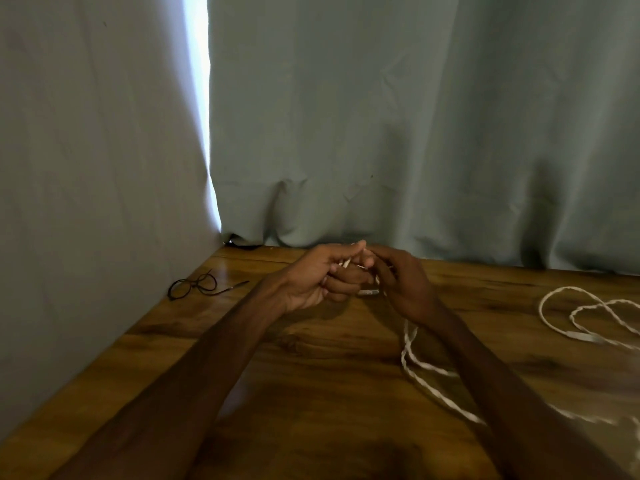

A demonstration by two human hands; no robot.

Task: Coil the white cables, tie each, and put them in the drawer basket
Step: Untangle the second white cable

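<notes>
We judged the work to be at its start. Both hands met above the far part of the brown wood-grain counter. The left hand had its fingers curled round one end of a white twisted cable, and the right hand pinched the same cable just beside it, fingers bent. A short pale plug showed below the hands.

From the hands the cable trailed loose across the counter toward the near right, with no finished coil that we could see. Whether a first loop had formed inside the hands we could not tell. A second white twisted cable lay in loose loops at the right edge, well apart from the hands, neither coiled nor tied.

Near the left curtain lay a thin black looped item, which we could not identify. We saw no drawer basket and no ties, so coiling, tying and storing were, in our view, all left to do.
</notes>
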